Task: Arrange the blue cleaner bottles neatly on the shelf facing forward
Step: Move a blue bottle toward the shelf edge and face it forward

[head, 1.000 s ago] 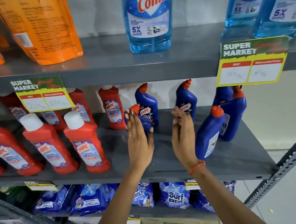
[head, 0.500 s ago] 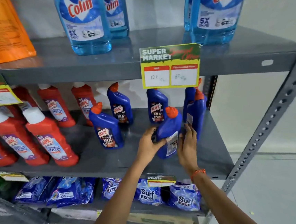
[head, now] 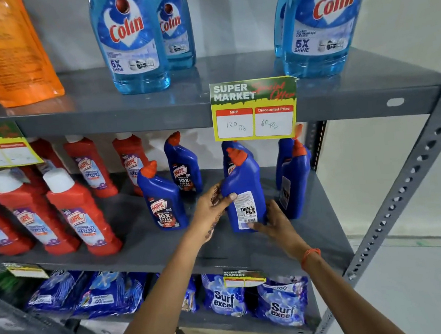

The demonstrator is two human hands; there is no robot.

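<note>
Several blue cleaner bottles with orange caps stand on the grey middle shelf (head: pixel 151 243). I hold one blue bottle (head: pixel 243 189) between both hands, upright, its white back label toward me. My left hand (head: pixel 211 210) grips its left side; my right hand (head: pixel 272 222) cups its lower right edge. To the left, a front bottle (head: pixel 163 202) and a back bottle (head: pixel 184 167) show their front labels. Another bottle (head: pixel 230 156) is mostly hidden behind the held one. At the right, two blue bottles (head: pixel 294 178) stand turned sideways.
Red cleaner bottles (head: pixel 80 210) fill the left of the same shelf. A price tag (head: pixel 254 109) hangs from the upper shelf, which carries pale blue glass-cleaner bottles (head: pixel 131 38) and an orange pouch (head: pixel 6 50). Detergent packs (head: pixel 223 295) lie below. A perforated upright (head: pixel 414 175) bounds the right.
The view shifted right along the shelf. My hands left the bottles at the middle and took hold of the front blue bottle on the right, now turned with its back label toward me.
</note>
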